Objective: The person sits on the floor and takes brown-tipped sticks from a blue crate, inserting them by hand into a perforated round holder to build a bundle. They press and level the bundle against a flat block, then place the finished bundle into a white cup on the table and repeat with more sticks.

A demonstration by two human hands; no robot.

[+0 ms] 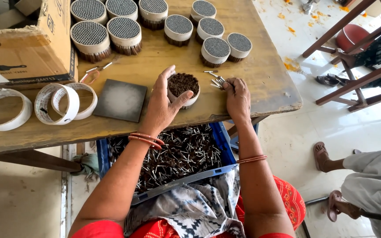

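Metal pins [217, 82] half hidden under right hand [237, 99]

Our table [243, 83] is worn, matt wood, scuffed along its edge. On it sits a round white holder [183, 90] packed with dark, rough bristly pins; beside it lie shiny metal pins [217, 80]. Below the table, a blue plastic crate [222, 145] holds glinting metal pins. Left of the holder lie a matt grey slab [121, 99] and papery white rings [67, 102].
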